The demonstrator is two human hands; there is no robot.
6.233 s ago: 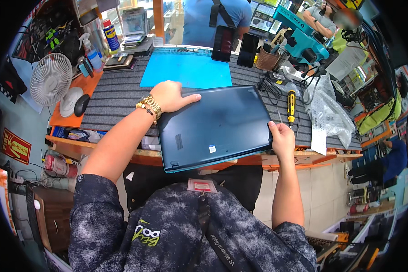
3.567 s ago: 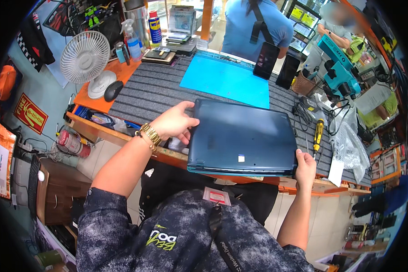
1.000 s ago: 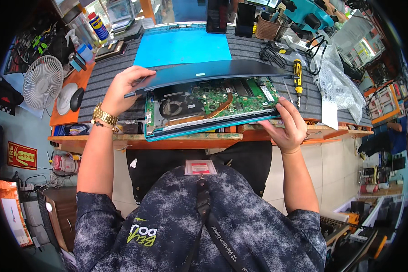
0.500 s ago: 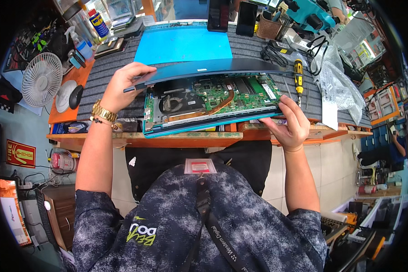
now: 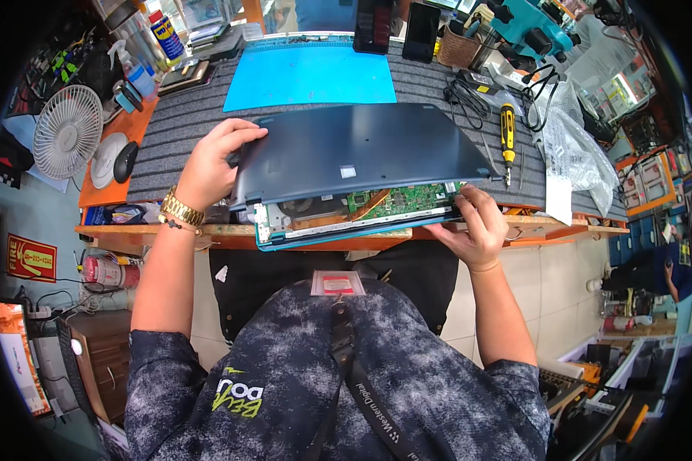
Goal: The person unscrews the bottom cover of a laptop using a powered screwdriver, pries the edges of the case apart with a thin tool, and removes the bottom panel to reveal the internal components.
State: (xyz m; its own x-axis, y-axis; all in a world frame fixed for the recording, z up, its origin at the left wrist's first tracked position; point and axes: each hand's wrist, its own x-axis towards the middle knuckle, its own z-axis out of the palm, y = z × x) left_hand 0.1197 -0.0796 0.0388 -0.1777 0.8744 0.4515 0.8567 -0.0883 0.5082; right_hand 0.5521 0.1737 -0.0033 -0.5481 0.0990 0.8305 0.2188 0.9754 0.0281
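Observation:
A dark blue laptop bottom cover [image 5: 361, 146] lies tilted over an opened laptop [image 5: 346, 224] at the table's front edge. My left hand [image 5: 217, 163] grips the cover by its left edge, thumb and fingers closed on it. Along the near side the cover stands apart from the laptop, so part of the green circuit board [image 5: 411, 201], a copper heat pipe [image 5: 370, 205] and part of the fan show. The rest of the inside is hidden under the cover. My right hand [image 5: 477, 229] holds the laptop body at its near right corner, fingers on top and thumb below.
Beyond the laptop lies a light blue mat [image 5: 307, 77] on the grey ribbed table cover [image 5: 184, 138]. A yellow and black screwdriver [image 5: 507, 134], a black cable [image 5: 469, 100] and bubble wrap [image 5: 577, 146] are on the right. Two dark phones [image 5: 420, 34] stand at the back. A white fan [image 5: 68, 132] is at left.
The cover has swung down toward me over the laptop, hiding most of the board. The laptop's near edge and my right hand have moved slightly lower.

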